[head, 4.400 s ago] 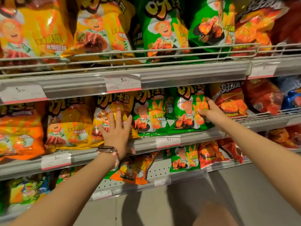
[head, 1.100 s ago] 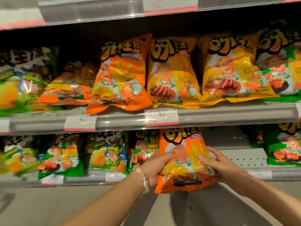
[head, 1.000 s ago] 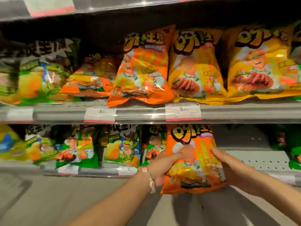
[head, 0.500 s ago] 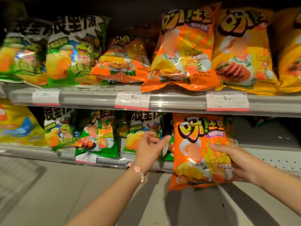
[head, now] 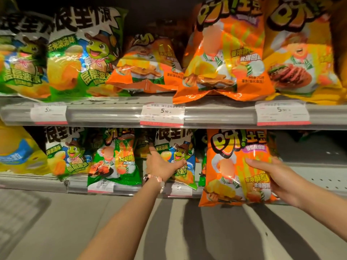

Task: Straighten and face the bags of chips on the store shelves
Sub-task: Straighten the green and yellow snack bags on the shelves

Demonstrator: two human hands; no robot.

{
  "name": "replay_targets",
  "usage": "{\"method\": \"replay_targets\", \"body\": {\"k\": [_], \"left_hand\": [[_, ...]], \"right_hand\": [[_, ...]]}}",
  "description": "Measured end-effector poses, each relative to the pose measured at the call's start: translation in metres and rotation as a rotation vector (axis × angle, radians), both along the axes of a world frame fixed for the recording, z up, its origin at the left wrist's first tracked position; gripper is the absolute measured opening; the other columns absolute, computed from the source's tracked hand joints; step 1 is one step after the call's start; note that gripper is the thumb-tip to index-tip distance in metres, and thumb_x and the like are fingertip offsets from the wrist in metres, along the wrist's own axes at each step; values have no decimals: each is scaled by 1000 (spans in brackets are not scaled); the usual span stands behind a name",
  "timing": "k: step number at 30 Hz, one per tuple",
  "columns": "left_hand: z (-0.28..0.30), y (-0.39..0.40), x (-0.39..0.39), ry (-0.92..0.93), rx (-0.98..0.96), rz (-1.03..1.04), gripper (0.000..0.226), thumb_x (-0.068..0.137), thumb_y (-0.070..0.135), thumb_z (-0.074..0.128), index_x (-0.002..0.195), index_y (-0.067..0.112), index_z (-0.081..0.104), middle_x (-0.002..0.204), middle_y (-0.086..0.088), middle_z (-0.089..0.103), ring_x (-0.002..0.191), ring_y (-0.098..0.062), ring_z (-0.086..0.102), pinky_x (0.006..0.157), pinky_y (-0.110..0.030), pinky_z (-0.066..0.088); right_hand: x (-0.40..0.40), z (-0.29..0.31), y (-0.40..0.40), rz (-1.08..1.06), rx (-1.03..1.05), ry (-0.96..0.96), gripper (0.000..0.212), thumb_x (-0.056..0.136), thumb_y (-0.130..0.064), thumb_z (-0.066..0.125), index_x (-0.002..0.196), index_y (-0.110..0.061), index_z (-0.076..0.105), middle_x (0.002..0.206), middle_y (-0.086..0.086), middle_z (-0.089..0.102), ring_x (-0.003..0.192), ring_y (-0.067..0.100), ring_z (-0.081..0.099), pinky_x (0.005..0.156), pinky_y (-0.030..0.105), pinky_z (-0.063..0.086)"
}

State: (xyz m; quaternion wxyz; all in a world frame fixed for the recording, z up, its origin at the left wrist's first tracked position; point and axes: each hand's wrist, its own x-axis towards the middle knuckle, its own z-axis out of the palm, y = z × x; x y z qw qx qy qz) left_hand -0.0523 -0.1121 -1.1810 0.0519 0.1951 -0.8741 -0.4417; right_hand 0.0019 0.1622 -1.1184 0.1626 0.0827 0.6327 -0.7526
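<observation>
The right hand (head: 277,177) holds an orange chip bag (head: 236,166) upright in front of the lower shelf (head: 319,181), its fingers clamped on the bag's right edge. The left hand (head: 161,166) reaches to a green-and-white frog bag (head: 176,147) on this shelf; its fingers go behind the bag's left edge and the thumb lies across the front.

White price tags (head: 162,113) along shelf rail, grey floor (head: 216,231), bracelet (head: 156,179)
</observation>
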Motion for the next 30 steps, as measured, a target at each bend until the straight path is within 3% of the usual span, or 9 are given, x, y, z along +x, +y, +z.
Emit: {"method": "replay_targets", "body": {"k": [7, 9, 11, 16, 21, 23, 25, 27, 30], "left_hand": [[22, -22, 25, 136, 195, -21, 129, 58, 36, 91, 152, 13, 6, 154, -10, 27, 141, -27, 28, 113, -37, 30], [34, -33, 37, 142, 229, -43, 128, 58, 33, 91, 152, 17, 6, 155, -7, 26, 141, -26, 28, 114, -39, 29], [42, -48, 48, 155, 239, -46, 128, 54, 33, 92, 152, 20, 9, 152, -7, 32, 137, -26, 35, 113, -43, 33], [55, -81, 69, 194, 179, -28, 124, 53, 27, 93, 149, 21, 16, 129, 0, 51, 115, -20, 55, 103, -40, 44], [59, -111, 77, 237, 109, 22, 138, 36, 49, 92, 148, 22, 16, 133, -5, 52, 119, -25, 54, 103, -47, 44], [58, -121, 78, 248, 94, 57, 136, 39, 46, 93, 148, 20, 15, 132, -7, 52, 119, -26, 54, 102, -48, 44], [56, -130, 81, 254, 85, 91, 135, 41, 44, 94, 148, 20, 16, 133, -8, 51, 120, -27, 53, 102, -49, 44], [54, -138, 84, 261, 87, 131, 142, 28, 61, 87, 146, 27, 17, 136, -6, 50, 122, -26, 52, 102, -50, 45], [48, -151, 86, 286, 105, 193, 144, 17, 74, 79, 142, 32, 21, 134, -4, 52, 121, -26, 54, 99, -52, 46]], "right_hand": [[-14, -2, -12, -250, 157, 101, 31, 80, -12, 70, 110, -6, 63, 93, 16, 73, 76, 26, 72, 67, 40, 59], [-21, 0, -19, -276, 180, 124, 24, 82, -11, 69, 105, -5, 65, 89, 14, 72, 67, 20, 71, 60, 34, 59], [-28, 1, -28, -276, 161, 100, 22, 82, -10, 68, 103, -4, 65, 81, 12, 72, 60, 19, 70, 51, 32, 57], [-50, -1, -71, -186, 171, 84, 10, 82, -4, 66, 92, -6, 67, 69, 7, 71, 56, 19, 68, 50, 27, 56], [-71, -19, -129, -178, 109, -1, 43, 77, -10, 74, 117, -3, 60, 98, 18, 69, 72, 26, 67, 61, 35, 57], [-77, -26, -146, -188, 109, -14, 43, 81, -12, 72, 120, -3, 56, 104, 21, 68, 74, 28, 67, 66, 39, 58], [-77, -33, -159, -194, 147, -28, 39, 82, -11, 71, 116, -4, 53, 97, 18, 66, 72, 27, 65, 66, 39, 57], [-77, -39, -167, -214, 217, -38, 37, 81, -8, 71, 110, -8, 48, 92, 15, 63, 76, 28, 64, 72, 43, 56], [-78, -46, -174, -265, 364, -5, 40, 82, -10, 69, 114, -4, 46, 111, 20, 61, 97, 35, 62, 86, 46, 53]]}}
